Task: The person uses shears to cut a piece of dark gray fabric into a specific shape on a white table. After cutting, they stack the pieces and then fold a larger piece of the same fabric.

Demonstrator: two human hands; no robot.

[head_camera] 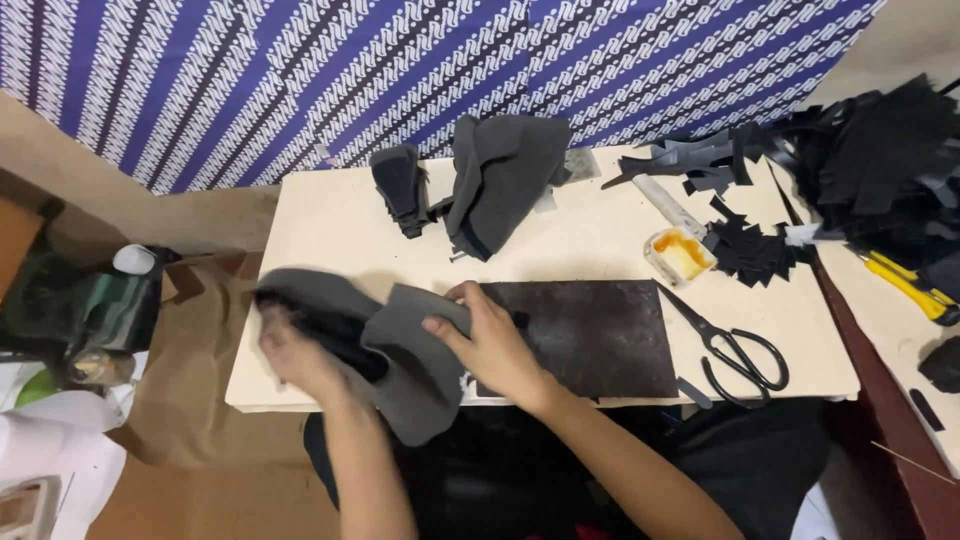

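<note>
Even indoor light, soft shadows, left hand (290, 355) motion-blurred (right sharper), slight wide-angle bending at edges

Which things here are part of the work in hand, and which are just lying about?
In hand: left hand, right hand, grey felt piece.
Lying about: scissors, glue pot, dark mat, yellow knife, black scraps.

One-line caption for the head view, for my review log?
Both hands, left hand and right hand, grip a grey felt shoe upper beside a dark cutting mat and black scissors.
</note>
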